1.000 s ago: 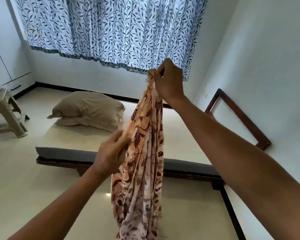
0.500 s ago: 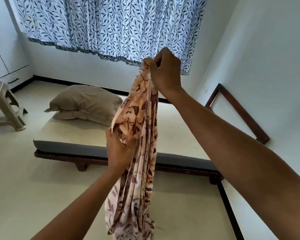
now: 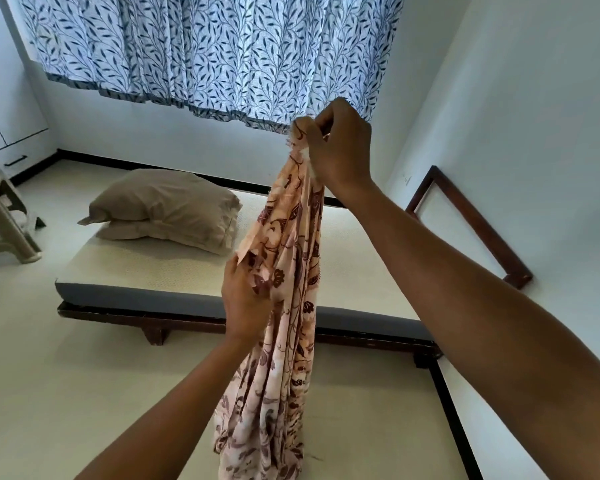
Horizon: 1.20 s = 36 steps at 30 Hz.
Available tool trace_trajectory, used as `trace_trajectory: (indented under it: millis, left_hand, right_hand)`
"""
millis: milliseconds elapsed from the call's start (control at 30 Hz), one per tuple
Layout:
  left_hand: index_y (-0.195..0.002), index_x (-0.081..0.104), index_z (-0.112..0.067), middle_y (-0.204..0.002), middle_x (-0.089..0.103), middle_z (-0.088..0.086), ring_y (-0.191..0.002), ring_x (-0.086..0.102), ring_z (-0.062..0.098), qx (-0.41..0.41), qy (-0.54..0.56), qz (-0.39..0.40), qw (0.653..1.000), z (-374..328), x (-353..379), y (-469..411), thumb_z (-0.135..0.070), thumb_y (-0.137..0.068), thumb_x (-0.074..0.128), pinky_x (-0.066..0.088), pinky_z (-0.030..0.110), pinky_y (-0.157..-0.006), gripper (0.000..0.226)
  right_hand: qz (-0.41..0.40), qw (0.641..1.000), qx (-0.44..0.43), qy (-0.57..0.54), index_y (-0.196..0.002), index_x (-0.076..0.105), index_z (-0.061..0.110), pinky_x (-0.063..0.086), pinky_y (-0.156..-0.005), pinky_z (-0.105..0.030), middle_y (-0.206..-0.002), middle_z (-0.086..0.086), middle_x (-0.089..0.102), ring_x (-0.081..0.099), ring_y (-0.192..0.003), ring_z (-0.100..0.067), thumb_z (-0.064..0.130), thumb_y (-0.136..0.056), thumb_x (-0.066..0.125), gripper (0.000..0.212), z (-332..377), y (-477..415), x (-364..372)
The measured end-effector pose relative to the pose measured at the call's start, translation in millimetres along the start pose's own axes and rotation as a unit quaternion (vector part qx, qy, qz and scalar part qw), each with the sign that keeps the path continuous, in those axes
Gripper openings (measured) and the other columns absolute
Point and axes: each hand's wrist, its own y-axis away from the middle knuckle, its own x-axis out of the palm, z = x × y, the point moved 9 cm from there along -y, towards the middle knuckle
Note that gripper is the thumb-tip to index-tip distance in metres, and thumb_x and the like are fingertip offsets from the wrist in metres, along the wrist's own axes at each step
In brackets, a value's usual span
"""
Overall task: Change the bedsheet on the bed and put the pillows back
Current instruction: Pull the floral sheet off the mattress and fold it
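While our left grip [image 3: 246, 299] pinches an edge of the bedsheet [image 3: 284, 341], hanging bunched before us, and our right grip [image 3: 340, 147] clenches its top corner, we should follow that hem to find the next corner. Beyond, stacked pillows [image 3: 167, 206] sit on the bare bed [image 3: 136, 268], likely obstructing spreading; a stool [image 3: 4, 209] stands left.

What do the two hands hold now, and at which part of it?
Both hold the floral bedsheet. The right hand pinches its top end; the left hand grips an edge lower down. The rest hangs bunched.
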Motion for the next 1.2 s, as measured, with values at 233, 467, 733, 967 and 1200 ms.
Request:
trace_trajectory:
  millis: [233, 467, 733, 967, 1200]
  left_hand:
    - [-0.141, 0.052, -0.017, -0.142, 0.046, 0.0, -0.12, 0.05, 0.011, -0.005, -0.039, 0.047, 0.998, 21.2, -14.1, -17.8, -0.003, -0.081, 0.079, 0.056, 0.013, -0.083, 0.067]
    - [-0.147, 0.039, -0.025, -0.141, 0.041, -0.006, -0.129, 0.044, 0.007, 0.019, 0.05, 0.107, 0.993, 4.0, 48.5, 2.9, -0.021, -0.078, 0.084, 0.048, 0.026, -0.102, 0.083]
    - [-0.143, 0.049, -0.018, -0.147, 0.05, 0.004, -0.129, 0.053, 0.023, 0.07, -0.067, 0.124, 0.988, 4.3, 31.3, -27.4, -0.005, -0.081, 0.072, 0.052, 0.046, -0.105, 0.068]
    - [-0.142, 0.057, -0.02, -0.151, 0.05, -0.002, -0.132, 0.055, 0.02, 0.11, -0.126, 0.199, 0.966, -1.5, -9.4, -59.1, -0.009, -0.075, 0.083, 0.047, 0.035, -0.109, 0.073]
    - [-0.132, 0.065, -0.018, -0.138, 0.062, -0.005, -0.115, 0.062, 0.013, 0.116, -0.148, 0.183, 0.965, 2.7, -25.2, -71.7, -0.005, -0.076, 0.083, 0.055, 0.037, -0.1, 0.059]
  right_hand:
    - [0.007, 0.995, 0.098, 0.01, -0.085, 0.063, 0.009, 0.044, -0.068, -0.022, -0.077, 0.004, 0.063, 0.057, -0.071, -0.01, 0.028, -0.092, 0.072, 0.022, -63.9, 11.0, -6.9]
    - [0.013, 0.992, 0.106, -0.061, -0.082, 0.063, 0.017, 0.044, -0.064, -0.013, -0.075, 0.011, 0.062, 0.056, -0.069, 0.001, 0.036, -0.09, 0.076, 0.024, -53.3, 10.0, -12.2]
    - [-0.003, 0.99, 0.135, 0.031, -0.088, 0.062, 0.01, 0.038, -0.066, -0.02, -0.074, 0.01, 0.057, 0.053, -0.068, -0.007, 0.036, -0.091, 0.074, 0.028, -109.5, 8.9, -39.2]
    - [0.0, 0.963, 0.266, 0.044, -0.09, 0.059, 0.01, 0.033, -0.063, -0.024, -0.084, -0.001, 0.059, 0.05, -0.07, -0.011, 0.028, -0.094, 0.07, 0.022, -189.0, 60.0, -29.0]
    - [0.015, 0.984, 0.177, 0.029, -0.089, 0.056, 0.014, 0.036, -0.059, -0.006, -0.082, 0.002, 0.059, 0.05, -0.068, -0.004, 0.026, -0.096, 0.068, 0.019, -157.4, 41.8, -27.2]
